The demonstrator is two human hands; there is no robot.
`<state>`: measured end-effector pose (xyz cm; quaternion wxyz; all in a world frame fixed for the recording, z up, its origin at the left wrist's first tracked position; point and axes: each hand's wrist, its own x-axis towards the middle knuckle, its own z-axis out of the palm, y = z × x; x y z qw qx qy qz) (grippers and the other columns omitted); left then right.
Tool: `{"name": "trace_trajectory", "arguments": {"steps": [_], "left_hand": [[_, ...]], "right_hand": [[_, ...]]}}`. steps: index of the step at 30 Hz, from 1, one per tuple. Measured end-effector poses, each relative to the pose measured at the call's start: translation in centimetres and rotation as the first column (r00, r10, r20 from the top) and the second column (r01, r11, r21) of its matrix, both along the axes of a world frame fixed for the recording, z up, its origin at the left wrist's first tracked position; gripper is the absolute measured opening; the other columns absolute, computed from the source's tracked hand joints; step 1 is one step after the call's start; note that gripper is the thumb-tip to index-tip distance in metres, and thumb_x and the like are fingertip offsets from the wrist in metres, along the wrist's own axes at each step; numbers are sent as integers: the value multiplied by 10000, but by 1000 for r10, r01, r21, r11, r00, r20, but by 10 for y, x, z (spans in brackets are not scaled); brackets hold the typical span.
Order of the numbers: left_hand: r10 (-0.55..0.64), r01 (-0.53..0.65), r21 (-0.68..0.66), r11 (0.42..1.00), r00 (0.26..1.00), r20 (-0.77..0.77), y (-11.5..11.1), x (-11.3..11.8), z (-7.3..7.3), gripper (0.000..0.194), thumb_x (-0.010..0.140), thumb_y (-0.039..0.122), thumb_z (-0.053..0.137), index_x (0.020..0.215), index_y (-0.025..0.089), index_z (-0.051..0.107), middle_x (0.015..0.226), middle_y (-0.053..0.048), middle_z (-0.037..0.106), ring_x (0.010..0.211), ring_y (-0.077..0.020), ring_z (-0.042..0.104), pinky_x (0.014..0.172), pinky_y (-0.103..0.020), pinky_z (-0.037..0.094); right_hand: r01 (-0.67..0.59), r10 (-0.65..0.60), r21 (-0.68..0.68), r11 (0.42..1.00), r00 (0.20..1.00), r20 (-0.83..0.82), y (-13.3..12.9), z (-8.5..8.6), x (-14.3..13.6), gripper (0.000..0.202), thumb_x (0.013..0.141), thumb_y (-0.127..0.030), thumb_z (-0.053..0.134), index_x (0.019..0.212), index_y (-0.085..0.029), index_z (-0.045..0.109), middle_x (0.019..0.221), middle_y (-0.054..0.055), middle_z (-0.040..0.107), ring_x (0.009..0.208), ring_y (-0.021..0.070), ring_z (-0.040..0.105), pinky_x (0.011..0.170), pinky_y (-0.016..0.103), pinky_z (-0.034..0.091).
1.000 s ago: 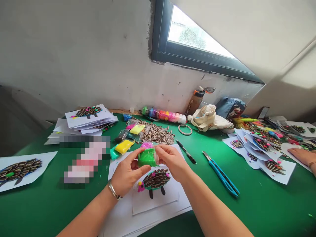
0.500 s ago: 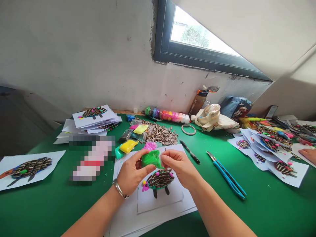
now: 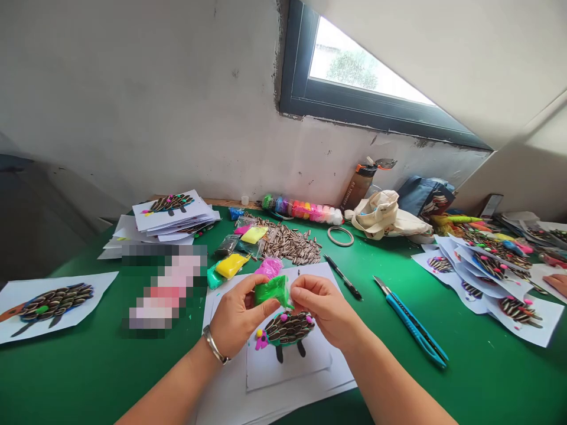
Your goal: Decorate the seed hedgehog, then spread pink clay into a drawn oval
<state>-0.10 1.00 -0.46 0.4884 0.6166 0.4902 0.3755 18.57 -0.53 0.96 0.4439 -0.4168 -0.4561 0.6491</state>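
My left hand (image 3: 234, 313) grips a small clear packet of bright green modelling clay (image 3: 271, 290) between thumb and fingers. The fingertips of my right hand (image 3: 321, 304) pinch the packet's right edge. Just below both hands lies a paper picture (image 3: 301, 369) of a hedgehog-like animal. Its body is covered with striped sunflower seeds (image 3: 290, 328), and it has a pink face, a yellow dot and dark legs. Larger white sheets (image 3: 221, 378) lie under it. Beyond my hands are a pink clay packet (image 3: 270, 267) and a yellow clay packet (image 3: 232, 265).
A utility knife (image 3: 411, 321) with its blade out and a black pen (image 3: 343, 277) lie to the right. Loose sunflower seeds (image 3: 295, 242) are heaped behind. Picture stacks (image 3: 177, 215) stand left and right. At the right edge another person's hand (image 3: 557, 283) rests on paper.
The green clay packet has tilted and its right end now bends downward at my right fingertips. The whole view has shifted slightly.
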Motion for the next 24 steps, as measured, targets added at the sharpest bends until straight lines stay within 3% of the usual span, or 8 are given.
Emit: {"name": "trace_trajectory", "arguments": {"steps": [6, 9, 14, 19, 24], "left_hand": [[-169, 248, -205, 947, 926, 338, -1, 3, -1, 594, 674, 411, 738, 1165, 201, 478, 943, -48, 652, 853, -204, 620, 744, -310, 511], [-174, 255, -214, 943, 926, 335, -1, 3, 2, 600, 648, 380, 770, 1162, 207, 513, 904, -26, 629, 777, -176, 599, 686, -279, 499], [-202, 247, -137, 959, 939, 280, 1, 0, 7, 296, 698, 379, 737, 876, 157, 658, 757, -4, 592, 684, -131, 527, 620, -229, 443], [-161, 242, -161, 957, 902, 401, 1, -3, 5, 254, 743, 360, 713, 915, 177, 678, 751, 13, 586, 662, -93, 493, 606, -195, 421], [-144, 264, -204, 943, 873, 465, 1, -3, 0, 221, 738, 331, 729, 893, 183, 673, 750, 18, 590, 665, -84, 521, 621, -191, 457]], "right_hand": [[-34, 35, 28, 999, 999, -25, -4, 3, -2, 160, 769, -244, 617, 648, -156, 561, 581, -23, 530, 558, 88, 457, 549, 213, 329], [-31, 29, 51, 998, 999, 27, -5, 3, -5, 137, 740, -192, 593, 619, -157, 538, 561, -33, 495, 537, 83, 416, 519, 212, 292], [-16, 17, 40, 999, 1000, -15, -6, 1, -7, 148, 756, -216, 589, 629, -159, 540, 569, -27, 502, 539, 86, 418, 521, 213, 296], [-41, 41, 9, 999, 991, -126, -6, -1, -7, 167, 771, -268, 607, 659, -163, 543, 568, -28, 511, 556, 93, 454, 565, 221, 331], [56, -60, 49, 997, 995, 78, -5, -1, -8, 145, 765, -198, 565, 632, -164, 519, 565, -37, 485, 554, 86, 429, 535, 207, 322]]}}
